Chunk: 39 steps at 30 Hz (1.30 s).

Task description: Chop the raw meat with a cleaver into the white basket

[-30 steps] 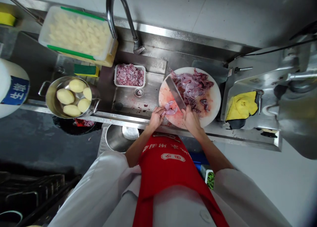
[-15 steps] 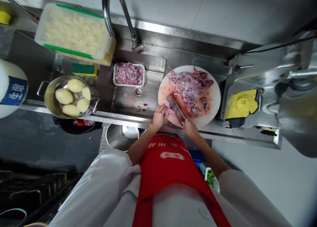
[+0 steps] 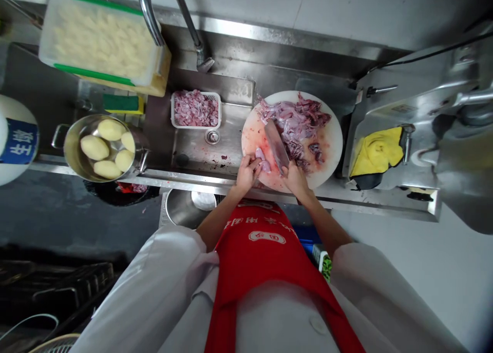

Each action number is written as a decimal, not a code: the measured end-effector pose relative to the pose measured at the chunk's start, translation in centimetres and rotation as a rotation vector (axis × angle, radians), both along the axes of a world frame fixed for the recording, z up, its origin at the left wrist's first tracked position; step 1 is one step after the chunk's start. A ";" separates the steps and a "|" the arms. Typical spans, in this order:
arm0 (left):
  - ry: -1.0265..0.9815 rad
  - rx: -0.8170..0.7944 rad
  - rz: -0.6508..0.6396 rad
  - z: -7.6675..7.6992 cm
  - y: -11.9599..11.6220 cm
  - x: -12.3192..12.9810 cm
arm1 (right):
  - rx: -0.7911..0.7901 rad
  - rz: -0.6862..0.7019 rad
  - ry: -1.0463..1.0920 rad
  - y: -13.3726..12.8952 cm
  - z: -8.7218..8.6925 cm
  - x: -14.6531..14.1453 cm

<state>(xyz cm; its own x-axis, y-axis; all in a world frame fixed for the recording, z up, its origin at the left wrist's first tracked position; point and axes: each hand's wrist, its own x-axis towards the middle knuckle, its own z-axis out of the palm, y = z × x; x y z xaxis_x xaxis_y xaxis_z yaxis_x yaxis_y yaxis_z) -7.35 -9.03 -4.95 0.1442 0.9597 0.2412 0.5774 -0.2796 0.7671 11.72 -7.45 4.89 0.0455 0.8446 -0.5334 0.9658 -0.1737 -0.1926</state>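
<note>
A round white cutting board, stained red, lies across the right side of the sink. My right hand is closed around the handle of a cleaver, whose blade points up and left over the board. At the board's lower left, my left hand has its fingers closed on a small pale pink piece of raw meat. A heap of raw meat, pink with dark red parts, covers the upper right of the board, just beyond the blade.
Left of the board, a white basket of chopped meat sits in the steel sink. Further left are a pot of peeled potatoes, a sponge and a lidded tub. A faucet rises behind. Rightward lies a yellow cloth.
The cleaver has moved to the right, away from the small meat piece and my left hand. The whole view has shifted slightly.
</note>
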 end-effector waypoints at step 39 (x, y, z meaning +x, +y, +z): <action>-0.165 -0.068 0.260 -0.6 -1.4 0.0 | 0.059 0.076 0.102 1.8 -1.3 -5.5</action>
